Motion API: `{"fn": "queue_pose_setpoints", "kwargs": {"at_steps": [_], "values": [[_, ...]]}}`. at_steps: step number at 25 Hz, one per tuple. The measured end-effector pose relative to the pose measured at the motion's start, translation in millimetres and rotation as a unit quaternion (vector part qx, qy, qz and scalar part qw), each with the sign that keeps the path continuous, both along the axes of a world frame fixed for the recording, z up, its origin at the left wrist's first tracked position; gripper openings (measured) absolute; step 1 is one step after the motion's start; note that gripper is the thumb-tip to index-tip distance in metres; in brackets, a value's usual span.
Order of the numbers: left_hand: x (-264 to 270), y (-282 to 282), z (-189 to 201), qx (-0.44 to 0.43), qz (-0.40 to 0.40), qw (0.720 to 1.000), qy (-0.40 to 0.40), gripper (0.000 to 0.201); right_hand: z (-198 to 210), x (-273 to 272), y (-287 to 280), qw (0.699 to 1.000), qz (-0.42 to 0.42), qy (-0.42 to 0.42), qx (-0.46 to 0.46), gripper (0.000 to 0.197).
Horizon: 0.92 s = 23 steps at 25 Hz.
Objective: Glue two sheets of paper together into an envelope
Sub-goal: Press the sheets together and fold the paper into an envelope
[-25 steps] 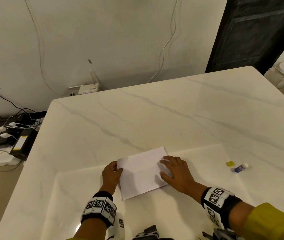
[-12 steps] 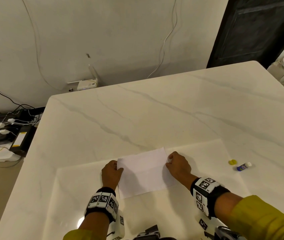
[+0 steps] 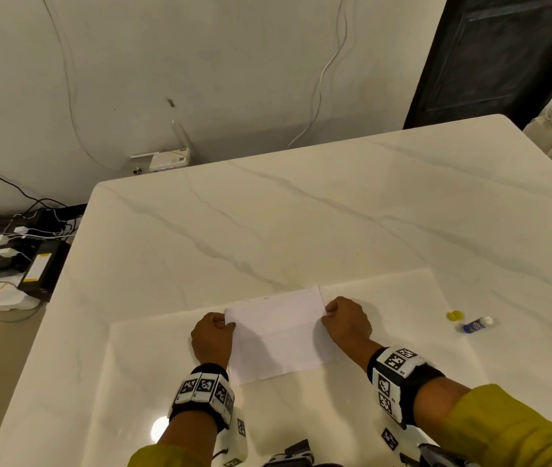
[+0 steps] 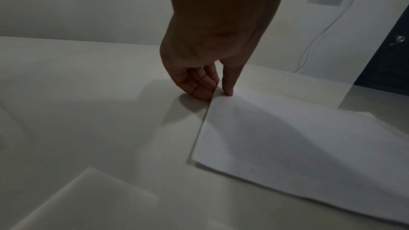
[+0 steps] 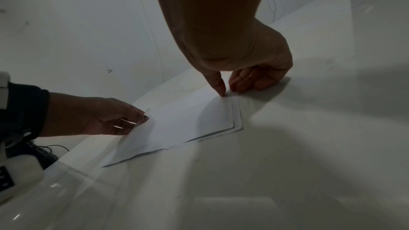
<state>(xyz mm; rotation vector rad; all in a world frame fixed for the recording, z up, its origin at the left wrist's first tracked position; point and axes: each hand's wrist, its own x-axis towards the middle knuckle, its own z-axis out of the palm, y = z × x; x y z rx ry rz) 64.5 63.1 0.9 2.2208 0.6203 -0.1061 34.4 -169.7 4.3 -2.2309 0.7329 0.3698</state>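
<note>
Two white paper sheets point(image 3: 281, 335) lie stacked on the marble table point(image 3: 301, 214), their edges slightly offset in the right wrist view point(image 5: 188, 121). My left hand point(image 3: 229, 325) pinches the stack's left edge near the far corner, thumb on top and fingers curled underneath point(image 4: 215, 93). At the right edge, my right hand point(image 3: 327, 313) pinches the far right corner, thumb tip on the top sheet and fingers curled at the edge point(image 5: 229, 92). A small glue stick point(image 3: 477, 325) lies on its side to the right, with its yellow cap point(image 3: 454, 315) off beside it.
A clear plastic mat point(image 3: 419, 298) covers the near part of the table under the sheets. Cables and chargers point(image 3: 15, 244) sit on the floor past the left edge. A router point(image 3: 163, 160) stands by the wall behind the table.
My right hand has left the top of the sheets, where it lay flat, and moved to the right edge, where it now pinches the corner. The left hand has kept its hold.
</note>
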Motion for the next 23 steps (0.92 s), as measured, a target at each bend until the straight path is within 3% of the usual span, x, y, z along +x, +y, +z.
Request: {"fn": "queue_pose_setpoints", "kwargs": {"at_steps": [10, 14, 16, 19, 21, 23], "values": [[7, -4, 2, 0.046, -0.023, 0.998, 0.048, 0.024, 6, 6, 11, 0.998, -0.031, -0.02, 0.059, 0.029], [9, -4, -2, 0.047, -0.03, 0.997, 0.048, 0.018, 7, 13, 10, 0.998, -0.009, 0.007, 0.063, 0.012], [7, -4, -4, 0.058, -0.041, 0.997, 0.043, 0.023, 5, 14, 11, 0.998, -0.003, 0.019, 0.061, 0.029], [6, -3, -6, 0.052, -0.051, 0.997, 0.035, 0.035, 2, 14, 16, 0.999, -0.004, 0.014, 0.039, 0.021], [8, -2, -6, 0.051, -0.052, 0.997, 0.039, 0.036, 2, 11, 21, 1.0, -0.011, 0.029, 0.001, 0.053], [9, -4, -5, 0.061, -0.06, 0.995, 0.047, 0.03, 4, 11, 26, 0.998, -0.035, 0.045, -0.009, 0.063]]}}
